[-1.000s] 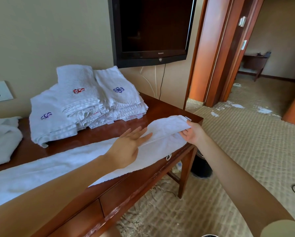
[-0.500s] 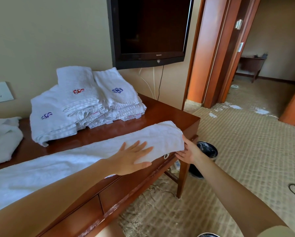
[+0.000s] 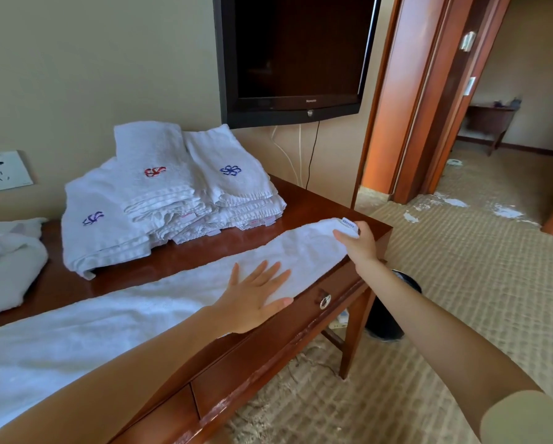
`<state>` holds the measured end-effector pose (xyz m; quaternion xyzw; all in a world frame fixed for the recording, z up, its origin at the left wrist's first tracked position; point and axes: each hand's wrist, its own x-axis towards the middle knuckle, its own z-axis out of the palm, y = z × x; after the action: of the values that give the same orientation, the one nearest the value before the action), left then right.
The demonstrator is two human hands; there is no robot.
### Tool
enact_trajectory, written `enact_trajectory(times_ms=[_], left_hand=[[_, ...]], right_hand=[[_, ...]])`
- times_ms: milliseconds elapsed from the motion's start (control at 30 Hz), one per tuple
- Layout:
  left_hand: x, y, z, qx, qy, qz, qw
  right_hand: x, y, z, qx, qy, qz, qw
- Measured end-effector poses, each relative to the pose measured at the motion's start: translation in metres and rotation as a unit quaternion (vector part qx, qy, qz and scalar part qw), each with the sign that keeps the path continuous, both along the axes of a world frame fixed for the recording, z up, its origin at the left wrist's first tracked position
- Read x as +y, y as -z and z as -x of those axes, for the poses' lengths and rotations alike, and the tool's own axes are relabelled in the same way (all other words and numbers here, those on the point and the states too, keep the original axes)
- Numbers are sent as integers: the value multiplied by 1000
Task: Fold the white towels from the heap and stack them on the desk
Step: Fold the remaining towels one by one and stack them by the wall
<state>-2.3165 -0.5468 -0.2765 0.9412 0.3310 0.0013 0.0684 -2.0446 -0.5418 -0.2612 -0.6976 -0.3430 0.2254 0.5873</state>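
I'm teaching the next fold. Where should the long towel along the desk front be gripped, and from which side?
Grip the long towel at its right end, at the tagged corner the right hand pinches, coming from the right end of the desk. It lies as a flat strip, and the left hand presses its middle, so that end probably lifts freely.

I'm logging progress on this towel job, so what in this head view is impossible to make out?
Head view only:
- Long white towel: its near end is cut off by the left edge and covered by the left forearm.
- Heap of unfolded white towels: cut off by the left edge, count unknown.
- Small label beside the right hand: print too small.
- Black bin: partly behind the right forearm and desk leg.
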Motion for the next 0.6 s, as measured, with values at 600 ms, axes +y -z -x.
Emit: enact_trajectory(times_ms=[600], left_hand=[[60, -2, 42, -29, -10, 3, 1000]], right_hand=[[81, 15, -11, -328, 90, 250, 907]])
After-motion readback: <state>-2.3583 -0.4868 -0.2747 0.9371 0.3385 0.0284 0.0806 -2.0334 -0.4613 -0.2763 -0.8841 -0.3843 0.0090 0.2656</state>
